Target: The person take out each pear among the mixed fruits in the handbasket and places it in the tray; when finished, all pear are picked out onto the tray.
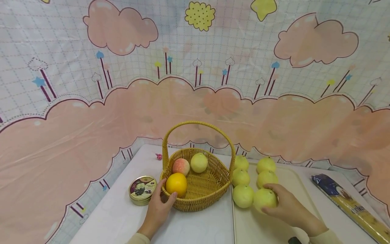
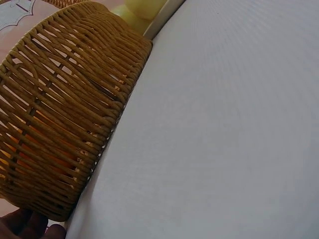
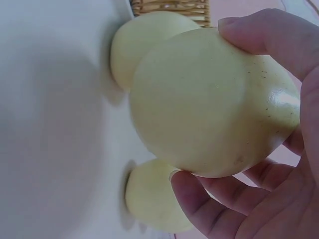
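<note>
My right hand (image 1: 281, 203) grips a round, smooth, pale yellow-green fruit (image 3: 209, 104) between thumb and fingers, over the cream tray (image 1: 265, 230). More fruits of this kind (image 1: 242, 196) stand on the tray in two rows, close behind and beside the held one. My left hand (image 1: 159, 206) holds the near left corner of a wicker basket (image 1: 201, 203), thumb on its front side. Inside the basket lie an orange (image 1: 176, 185) near that hand, a peach (image 1: 181, 166) and one pale yellow-green fruit (image 1: 199, 162). The left wrist view shows fingertips (image 2: 37, 226) against the basket's end.
A round tin (image 1: 142, 189) with a printed lid stands left of the basket. Behind it lies a small pink object (image 1: 158, 156). A long yellow-and-blue packet (image 1: 350, 205) lies right of the tray. The basket's tall handle (image 1: 198, 122) arches over it, with a patterned curtain behind.
</note>
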`<state>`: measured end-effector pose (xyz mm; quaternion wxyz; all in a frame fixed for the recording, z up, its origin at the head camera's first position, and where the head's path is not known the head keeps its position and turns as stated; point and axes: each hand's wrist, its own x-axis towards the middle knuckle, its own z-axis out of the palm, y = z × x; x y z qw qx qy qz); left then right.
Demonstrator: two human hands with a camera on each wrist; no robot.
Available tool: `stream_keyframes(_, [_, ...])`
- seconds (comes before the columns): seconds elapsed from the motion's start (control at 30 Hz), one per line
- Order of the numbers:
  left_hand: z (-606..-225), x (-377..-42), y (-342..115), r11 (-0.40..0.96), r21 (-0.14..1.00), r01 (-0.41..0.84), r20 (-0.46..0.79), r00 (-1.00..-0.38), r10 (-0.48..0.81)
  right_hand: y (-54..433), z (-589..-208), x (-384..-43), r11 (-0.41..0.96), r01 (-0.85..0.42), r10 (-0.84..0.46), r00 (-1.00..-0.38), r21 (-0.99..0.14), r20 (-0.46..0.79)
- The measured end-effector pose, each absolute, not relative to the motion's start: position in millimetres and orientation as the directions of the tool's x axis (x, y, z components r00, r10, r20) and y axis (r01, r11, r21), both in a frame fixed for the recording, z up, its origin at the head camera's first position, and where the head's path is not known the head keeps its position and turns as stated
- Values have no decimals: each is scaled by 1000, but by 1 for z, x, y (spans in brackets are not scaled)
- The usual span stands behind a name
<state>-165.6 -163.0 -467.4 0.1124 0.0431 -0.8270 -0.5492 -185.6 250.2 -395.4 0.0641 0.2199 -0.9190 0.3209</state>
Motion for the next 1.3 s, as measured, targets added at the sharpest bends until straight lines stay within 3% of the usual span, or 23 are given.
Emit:
stream_keyframes(0.57, [-467, -165, -163, 375, 925, 50, 130, -973, -191, 261, -416, -181, 730, -364, -320, -930, -579, 181])
stream_keyframes(0.9, [-467, -166, -163, 383, 923, 50, 132, -973, -191, 278, -423, -185, 766, -255, -260, -963, -590, 78])
stream_keyframes(1.3, [-468, -166, -163, 387, 921, 46, 131, -972, -195, 288, -425, -197, 797, -219, -224, -973, -563, 62])
